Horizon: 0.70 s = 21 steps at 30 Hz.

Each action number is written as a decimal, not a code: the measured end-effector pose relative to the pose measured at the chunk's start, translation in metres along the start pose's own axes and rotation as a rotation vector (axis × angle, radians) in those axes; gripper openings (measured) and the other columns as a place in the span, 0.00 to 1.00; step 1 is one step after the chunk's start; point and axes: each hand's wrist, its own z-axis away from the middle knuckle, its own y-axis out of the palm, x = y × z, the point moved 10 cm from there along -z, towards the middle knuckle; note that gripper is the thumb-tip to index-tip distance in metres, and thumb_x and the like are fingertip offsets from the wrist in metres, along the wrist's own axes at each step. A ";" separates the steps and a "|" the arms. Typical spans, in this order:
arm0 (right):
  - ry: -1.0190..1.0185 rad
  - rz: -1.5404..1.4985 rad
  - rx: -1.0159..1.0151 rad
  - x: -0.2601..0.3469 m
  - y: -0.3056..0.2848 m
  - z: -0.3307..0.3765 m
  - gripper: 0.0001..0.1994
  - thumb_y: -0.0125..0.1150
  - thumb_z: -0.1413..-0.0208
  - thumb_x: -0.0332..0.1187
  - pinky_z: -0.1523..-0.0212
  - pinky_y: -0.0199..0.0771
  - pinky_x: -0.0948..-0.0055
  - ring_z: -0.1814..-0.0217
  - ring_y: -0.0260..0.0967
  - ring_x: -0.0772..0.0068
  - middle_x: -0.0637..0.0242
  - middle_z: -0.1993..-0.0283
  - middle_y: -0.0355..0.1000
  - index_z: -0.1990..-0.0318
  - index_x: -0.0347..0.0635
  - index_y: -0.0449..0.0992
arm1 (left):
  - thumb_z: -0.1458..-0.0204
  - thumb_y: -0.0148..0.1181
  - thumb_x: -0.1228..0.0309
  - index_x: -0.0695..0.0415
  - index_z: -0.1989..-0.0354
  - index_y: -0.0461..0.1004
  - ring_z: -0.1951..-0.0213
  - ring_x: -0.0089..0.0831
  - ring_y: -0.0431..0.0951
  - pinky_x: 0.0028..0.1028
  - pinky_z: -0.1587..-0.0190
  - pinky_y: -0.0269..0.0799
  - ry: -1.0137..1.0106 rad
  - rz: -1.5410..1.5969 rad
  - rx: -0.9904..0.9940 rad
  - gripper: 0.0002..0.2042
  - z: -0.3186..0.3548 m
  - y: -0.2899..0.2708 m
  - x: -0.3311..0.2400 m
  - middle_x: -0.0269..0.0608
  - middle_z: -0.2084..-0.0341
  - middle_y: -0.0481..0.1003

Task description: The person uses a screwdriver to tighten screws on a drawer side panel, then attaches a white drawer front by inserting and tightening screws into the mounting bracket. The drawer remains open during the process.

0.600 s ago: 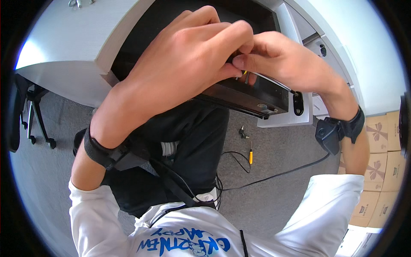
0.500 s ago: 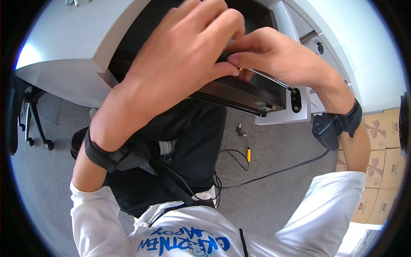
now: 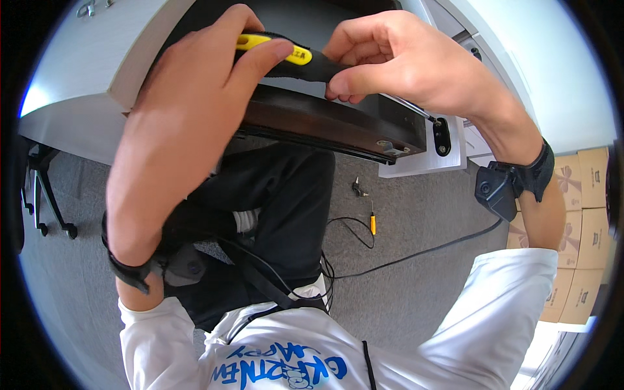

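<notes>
A black tool handle with a yellow inlay (image 3: 300,54) lies across both hands above the open drawer (image 3: 338,120). My left hand (image 3: 195,78) grips its left part, with the thumb along the yellow inlay. The thumb and fingers of my right hand (image 3: 396,65) close on its right end. The tool's exact kind cannot be made out. Just beyond my right fingers, a thin metal rod (image 3: 415,110) slants down toward a black oval plate (image 3: 442,136) on the white drawer front.
On the grey carpet lie a small yellow-handled screwdriver (image 3: 373,225), a dark metal piece (image 3: 359,188) and a black cable (image 3: 416,263). Cardboard boxes (image 3: 569,244) are stacked at the right. A chair base (image 3: 49,195) stands at the left. Metal bits (image 3: 86,9) rest on the white desk.
My left hand has moved left and turned, bringing the black-and-yellow handle into sight. My right hand has shifted slightly left and up. The whole view has shifted a little.
</notes>
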 end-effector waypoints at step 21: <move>-0.004 0.206 0.018 -0.006 -0.006 -0.006 0.24 0.58 0.33 0.47 0.61 0.73 0.75 0.65 0.70 0.76 0.66 0.67 0.74 0.47 0.30 0.81 | 0.51 0.70 0.80 0.57 0.51 0.72 0.57 0.30 0.77 0.28 0.49 0.73 0.203 0.080 -0.027 0.19 0.008 -0.004 -0.012 0.36 0.61 0.73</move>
